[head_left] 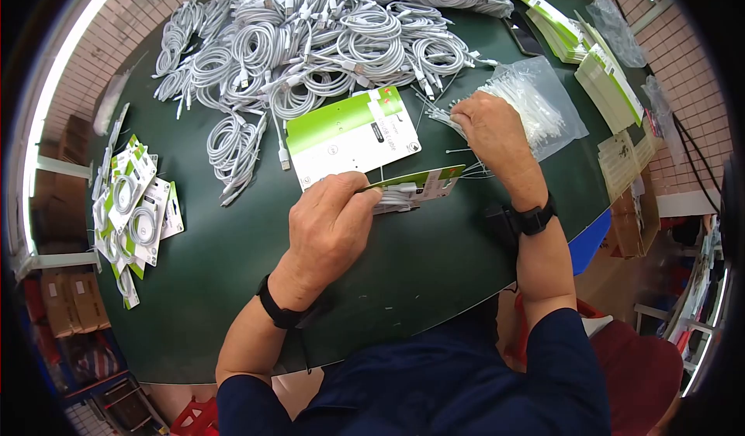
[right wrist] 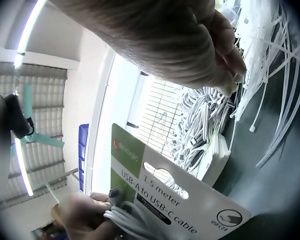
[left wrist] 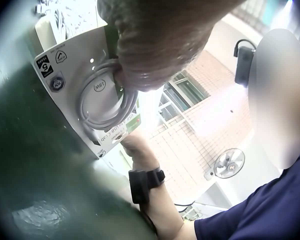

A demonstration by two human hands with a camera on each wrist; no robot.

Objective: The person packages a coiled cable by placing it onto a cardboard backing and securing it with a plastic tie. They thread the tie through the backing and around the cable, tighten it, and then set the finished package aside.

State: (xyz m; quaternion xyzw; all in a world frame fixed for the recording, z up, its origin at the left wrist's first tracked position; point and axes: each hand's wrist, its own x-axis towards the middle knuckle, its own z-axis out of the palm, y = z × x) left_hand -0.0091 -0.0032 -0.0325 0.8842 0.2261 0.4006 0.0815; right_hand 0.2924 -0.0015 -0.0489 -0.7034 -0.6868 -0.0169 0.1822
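At frame centre our left hand [head_left: 330, 223] pinches a green-and-white backing card [head_left: 415, 185] with a coiled white cable [left wrist: 107, 95] held against it, not yet tied. Our right hand [head_left: 489, 126], upper right, pinches a tie from the loose cable ties [head_left: 528, 102] spilling from their bag. A few finished packs [head_left: 132, 211] lie at left; the heap of unpacked cables [head_left: 310, 32] at top remains large, so we judge most work is left.

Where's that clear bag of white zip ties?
In the head view, the bag of zip ties lies on the green table, right of centre, just beyond the right hand.
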